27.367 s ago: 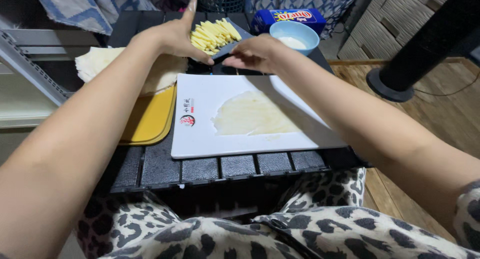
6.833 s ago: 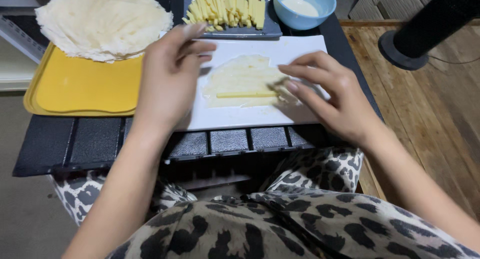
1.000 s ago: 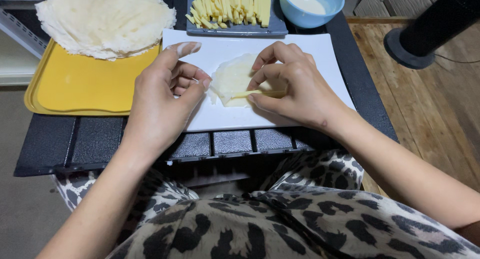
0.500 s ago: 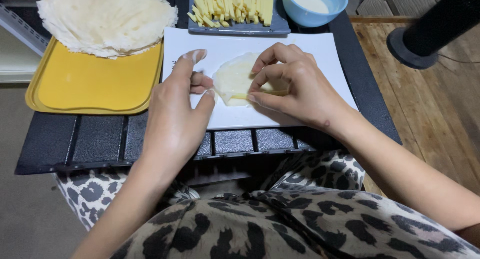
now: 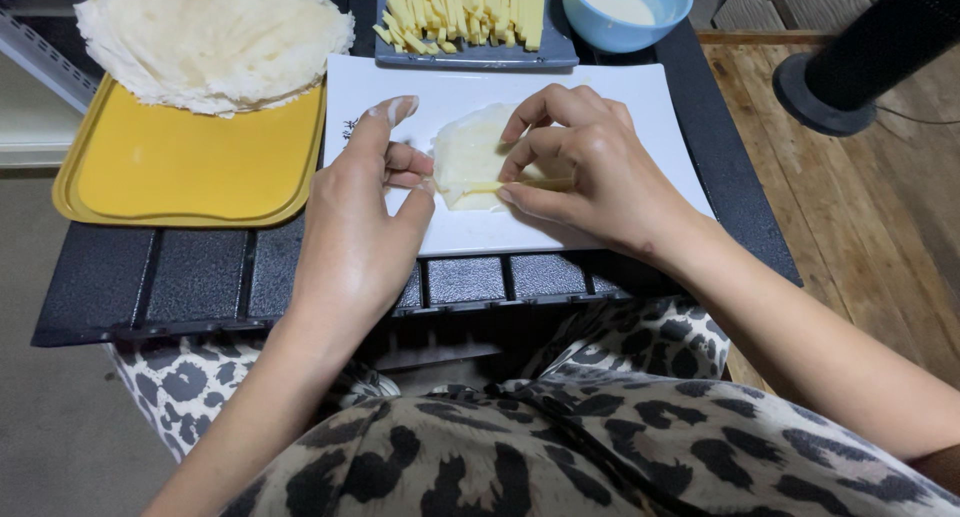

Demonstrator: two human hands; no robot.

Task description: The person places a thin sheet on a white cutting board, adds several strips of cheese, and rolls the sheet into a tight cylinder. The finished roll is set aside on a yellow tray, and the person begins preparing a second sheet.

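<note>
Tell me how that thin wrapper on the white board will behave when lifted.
The wrapper is probably floppy: it folds over the yellow strip. Its translucent thinness suggests it is light and tears easily. The stack has ruffled edges, also suggesting limpness.

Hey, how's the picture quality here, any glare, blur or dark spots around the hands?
Head view: sharp and evenly lit on the left hand, right hand and wrapper; mild sheen on the white board; table underside falls into shadow; slight wide-angle stretch at edges.
</note>
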